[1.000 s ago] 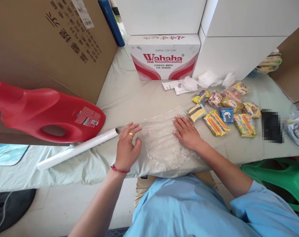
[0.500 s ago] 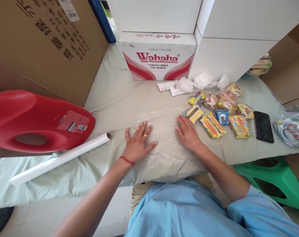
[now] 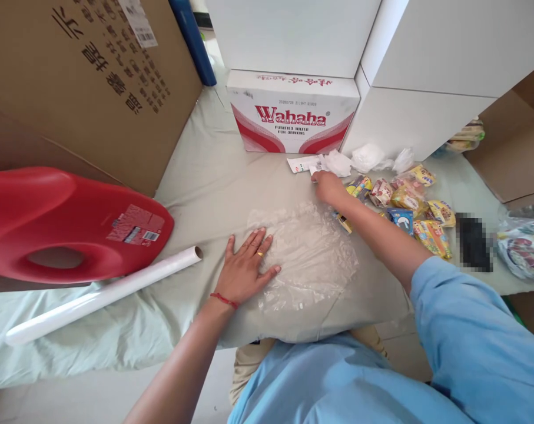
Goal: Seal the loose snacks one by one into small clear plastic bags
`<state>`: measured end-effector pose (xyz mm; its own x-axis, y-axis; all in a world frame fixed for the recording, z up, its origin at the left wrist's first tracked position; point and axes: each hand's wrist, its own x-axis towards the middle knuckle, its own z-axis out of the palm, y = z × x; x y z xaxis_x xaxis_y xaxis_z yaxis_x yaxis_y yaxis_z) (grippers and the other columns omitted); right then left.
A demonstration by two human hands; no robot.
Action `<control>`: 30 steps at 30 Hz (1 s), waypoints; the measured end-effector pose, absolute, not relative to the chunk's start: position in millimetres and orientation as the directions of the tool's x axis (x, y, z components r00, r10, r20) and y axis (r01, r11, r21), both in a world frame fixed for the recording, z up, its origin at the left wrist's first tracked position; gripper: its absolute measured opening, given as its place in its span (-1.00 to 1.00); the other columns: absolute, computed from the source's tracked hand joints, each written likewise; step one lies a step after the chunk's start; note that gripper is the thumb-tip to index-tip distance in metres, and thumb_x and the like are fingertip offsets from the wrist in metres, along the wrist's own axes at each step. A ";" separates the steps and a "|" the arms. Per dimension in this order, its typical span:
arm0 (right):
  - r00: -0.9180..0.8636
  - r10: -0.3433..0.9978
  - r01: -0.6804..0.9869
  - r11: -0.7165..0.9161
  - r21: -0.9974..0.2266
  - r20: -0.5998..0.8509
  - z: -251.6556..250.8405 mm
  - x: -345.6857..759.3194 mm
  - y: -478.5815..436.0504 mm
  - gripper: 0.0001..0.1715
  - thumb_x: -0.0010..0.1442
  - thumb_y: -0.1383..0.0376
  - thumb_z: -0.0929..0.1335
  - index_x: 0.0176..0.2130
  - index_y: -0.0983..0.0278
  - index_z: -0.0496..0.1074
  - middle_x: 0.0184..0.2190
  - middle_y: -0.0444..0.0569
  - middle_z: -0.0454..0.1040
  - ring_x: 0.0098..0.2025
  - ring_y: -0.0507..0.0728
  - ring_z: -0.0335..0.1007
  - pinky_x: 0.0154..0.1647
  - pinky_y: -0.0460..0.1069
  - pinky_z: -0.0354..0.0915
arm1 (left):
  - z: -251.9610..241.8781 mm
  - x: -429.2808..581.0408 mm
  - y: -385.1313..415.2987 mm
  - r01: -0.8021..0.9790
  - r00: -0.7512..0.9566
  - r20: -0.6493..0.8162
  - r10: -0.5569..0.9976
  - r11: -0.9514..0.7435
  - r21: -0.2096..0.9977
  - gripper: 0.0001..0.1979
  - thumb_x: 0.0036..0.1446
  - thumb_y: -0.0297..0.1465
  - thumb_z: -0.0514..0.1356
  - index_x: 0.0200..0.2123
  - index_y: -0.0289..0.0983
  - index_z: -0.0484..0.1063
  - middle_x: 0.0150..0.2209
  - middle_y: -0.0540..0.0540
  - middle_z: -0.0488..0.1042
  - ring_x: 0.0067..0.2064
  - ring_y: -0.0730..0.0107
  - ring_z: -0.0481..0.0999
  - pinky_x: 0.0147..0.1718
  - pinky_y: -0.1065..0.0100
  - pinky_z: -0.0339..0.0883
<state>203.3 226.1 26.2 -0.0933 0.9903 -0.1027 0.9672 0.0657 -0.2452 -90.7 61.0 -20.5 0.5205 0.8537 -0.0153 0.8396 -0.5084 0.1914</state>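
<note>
A clear plastic sheet [image 3: 308, 256] lies crinkled on the cloth-covered table. My left hand [image 3: 248, 263] rests flat with spread fingers at the sheet's left edge, a ring and a red wrist string on it. Beyond the sheet, my right hand [image 3: 328, 186] is at the white flat packets [image 3: 305, 164], its fingers closed on the edge of one. Crumpled white plastic [image 3: 337, 163] lies beside that hand. Several snack packs [image 3: 408, 198] sit to the right, partly hidden by my right forearm.
A white roll [image 3: 108, 297] and a red plastic object [image 3: 72, 224] lie at the left, by a large cardboard box [image 3: 94, 88]. A Wahaha carton [image 3: 293, 115] and white cabinets [image 3: 430, 65] stand behind. A pixelated dark object [image 3: 473, 242] and a filled bag [image 3: 525, 247] are at the right.
My right hand has left the plastic sheet and moved forward to the white packets, where its fingers have closed. My left hand stays flat. The camera view has shifted slightly.
</note>
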 end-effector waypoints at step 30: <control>-0.243 0.963 0.970 0.245 -0.001 -0.116 32.7 253.8 306.0 -0.28 0.18 0.27 0.40 0.29 0.36 0.33 0.15 0.28 0.45 0.10 0.37 0.40 0.07 0.12 0.32 | -19.5 -91.5 60.2 0.828 0.519 0.008 0.855 -0.505 0.242 -0.26 0.35 0.01 0.07 0.48 -0.11 0.06 0.50 -0.21 0.04 0.47 -0.06 0.15 0.44 -0.30 -0.37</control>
